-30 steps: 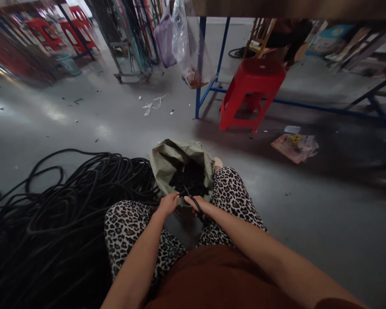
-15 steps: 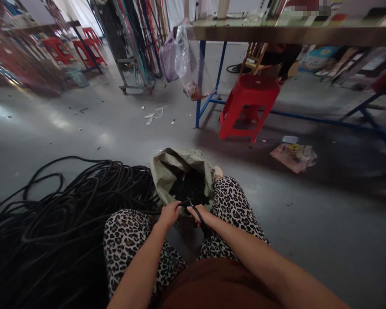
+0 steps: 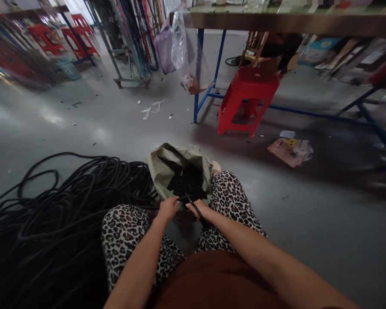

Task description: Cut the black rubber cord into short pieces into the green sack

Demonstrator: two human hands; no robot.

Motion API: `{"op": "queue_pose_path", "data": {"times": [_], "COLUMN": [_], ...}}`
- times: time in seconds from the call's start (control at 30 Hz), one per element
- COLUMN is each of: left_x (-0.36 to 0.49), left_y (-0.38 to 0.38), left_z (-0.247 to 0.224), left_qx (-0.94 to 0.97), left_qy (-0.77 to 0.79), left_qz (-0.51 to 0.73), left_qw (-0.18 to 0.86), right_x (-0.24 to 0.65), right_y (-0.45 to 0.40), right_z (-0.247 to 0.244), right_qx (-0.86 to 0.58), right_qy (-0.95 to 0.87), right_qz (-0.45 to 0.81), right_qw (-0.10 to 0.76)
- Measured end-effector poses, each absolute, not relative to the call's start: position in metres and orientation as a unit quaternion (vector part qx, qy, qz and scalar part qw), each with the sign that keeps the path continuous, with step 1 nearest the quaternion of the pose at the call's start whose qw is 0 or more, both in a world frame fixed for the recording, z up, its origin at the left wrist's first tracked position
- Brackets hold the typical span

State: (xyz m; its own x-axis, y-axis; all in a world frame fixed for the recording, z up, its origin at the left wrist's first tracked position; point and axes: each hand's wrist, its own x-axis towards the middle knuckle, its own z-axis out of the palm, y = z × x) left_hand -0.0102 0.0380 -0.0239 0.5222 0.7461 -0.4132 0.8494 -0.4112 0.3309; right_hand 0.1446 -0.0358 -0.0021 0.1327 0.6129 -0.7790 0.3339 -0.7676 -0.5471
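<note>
My left hand (image 3: 167, 209) is closed on a black cord, whose end points toward the scissors. The black-handled scissors (image 3: 197, 210) are in my right hand (image 3: 199, 208), their blades beside the cord end. Both hands are over the near rim of an open greenish sack (image 3: 161, 171), which stands on the floor between my knees. Small black pieces (image 3: 187, 183) lie inside the sack. To the left, a large heap of black cord (image 3: 67, 206) spreads over the floor, and a strand runs from it toward my left hand.
A red stool (image 3: 249, 98) stands beyond the sack, by a long table (image 3: 276, 23) with blue legs. Plastic bags (image 3: 183, 47) hang from the table's corner. A pink packet (image 3: 291, 152) lies on the floor. A wheeled rack (image 3: 128, 64) holds coloured cords.
The whole view has shifted slightly, so the surroundings sit a little higher and further left. Both hands keep their hold on the cord and the scissors above the sack.
</note>
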Motion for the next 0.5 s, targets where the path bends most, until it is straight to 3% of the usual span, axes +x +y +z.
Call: {"op": "queue_pose_path", "data": {"times": [0.5], "left_x": [-0.0113], "left_y": [0.0442], "left_z": [-0.0214], "left_qx": [0.808], "left_qy": [0.525], "left_qz": [-0.030], "left_qw": [0.264], "right_x": [0.1482], "right_y": [-0.0377], "right_z": [0.0029], "right_qx": [-0.734], "right_qy": [-0.314], "right_qz": [0.581], "right_qw": [0.157]}}
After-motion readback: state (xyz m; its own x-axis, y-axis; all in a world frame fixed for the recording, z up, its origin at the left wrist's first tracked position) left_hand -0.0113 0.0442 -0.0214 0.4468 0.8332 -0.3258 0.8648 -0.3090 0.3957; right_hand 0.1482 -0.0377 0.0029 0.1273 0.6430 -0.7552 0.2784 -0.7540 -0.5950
